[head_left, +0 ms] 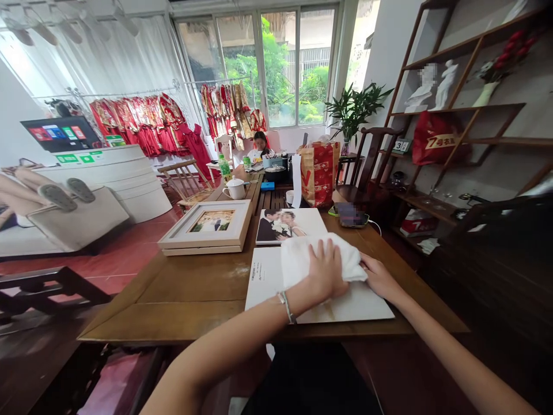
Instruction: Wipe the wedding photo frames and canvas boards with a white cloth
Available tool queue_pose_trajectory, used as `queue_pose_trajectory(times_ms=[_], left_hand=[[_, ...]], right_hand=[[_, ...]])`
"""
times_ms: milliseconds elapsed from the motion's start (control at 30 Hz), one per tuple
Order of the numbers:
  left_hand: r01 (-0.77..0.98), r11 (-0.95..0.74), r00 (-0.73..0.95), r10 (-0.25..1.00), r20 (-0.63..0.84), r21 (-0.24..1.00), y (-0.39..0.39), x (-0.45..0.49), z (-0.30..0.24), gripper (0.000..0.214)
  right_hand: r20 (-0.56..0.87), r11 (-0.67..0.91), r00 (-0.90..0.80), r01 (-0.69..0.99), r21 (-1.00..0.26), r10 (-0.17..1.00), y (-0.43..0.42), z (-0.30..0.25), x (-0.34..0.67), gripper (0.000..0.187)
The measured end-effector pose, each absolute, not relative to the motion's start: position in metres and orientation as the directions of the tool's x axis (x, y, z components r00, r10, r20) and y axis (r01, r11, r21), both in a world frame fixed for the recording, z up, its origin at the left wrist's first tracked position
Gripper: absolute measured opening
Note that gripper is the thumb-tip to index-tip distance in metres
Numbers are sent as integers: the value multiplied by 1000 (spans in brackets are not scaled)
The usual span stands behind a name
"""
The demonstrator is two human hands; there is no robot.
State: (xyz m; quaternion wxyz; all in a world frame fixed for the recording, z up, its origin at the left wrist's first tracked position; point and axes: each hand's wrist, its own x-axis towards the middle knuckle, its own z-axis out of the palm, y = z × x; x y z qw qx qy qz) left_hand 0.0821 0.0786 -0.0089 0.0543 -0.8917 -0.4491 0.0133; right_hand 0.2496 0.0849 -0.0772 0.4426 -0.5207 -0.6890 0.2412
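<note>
A folded white cloth (298, 262) lies across a white album (268, 294) at the table's near edge. My left hand (326, 268), a bracelet at its wrist, rests on the cloth with its fingers spread and pressing down. At the cloth's right end, my right hand (378, 276) has its fingers closed on the fabric near the album's edge; part of its grip is hidden. Faint brownish marks show on the album's surface near the front. Just behind it is a white-bordered wedding photo (268, 227) of a couple, partly covered by the cloth.
Framed pictures (173, 236) are stacked to the left on the wooden table (190, 288). Farther back stand a white lidded cup (234, 188), a red paper bag (318, 173) and a phone (349, 214) with a cable. A person (260, 144) sits at the far end.
</note>
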Motion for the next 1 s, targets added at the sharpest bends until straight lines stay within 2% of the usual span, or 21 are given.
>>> queue_pose_trajectory(times_ms=[167, 333, 433, 500, 600, 667, 733, 867, 1000], left_hand=[[792, -595, 604, 796, 33, -138, 55, 91, -13, 85], [643, -745, 765, 634, 110, -177, -24, 80, -22, 94], [590, -788, 807, 572, 145, -175, -50, 68, -26, 76], [603, -785, 798, 592, 116, -145, -52, 60, -23, 70], [686, -723, 725, 689, -6, -85, -33, 52, -11, 82], [758, -646, 644, 763, -56, -92, -8, 52, -4, 84], [803, -584, 583, 811, -44, -116, 22, 55, -2, 82], [830, -543, 554, 830, 73, -129, 67, 70, -12, 85], [857, -489, 507, 856, 103, -161, 51, 84, -21, 86]], right_hand=[[381, 365, -64, 465, -806, 922, 86, -80, 253, 45], [385, 351, -26, 474, -807, 922, 91, -87, 256, 39], [366, 336, -53, 534, -775, 929, 91, -87, 253, 38], [354, 337, -83, 559, -757, 932, 89, -86, 250, 40], [341, 343, -115, 568, -748, 933, 86, -84, 248, 42], [346, 353, -124, 563, -747, 930, 85, -83, 248, 43], [355, 367, -136, 562, -742, 925, 84, -81, 248, 44], [365, 390, -163, 566, -727, 917, 84, -77, 247, 44], [379, 411, -179, 554, -724, 908, 84, -78, 249, 45]])
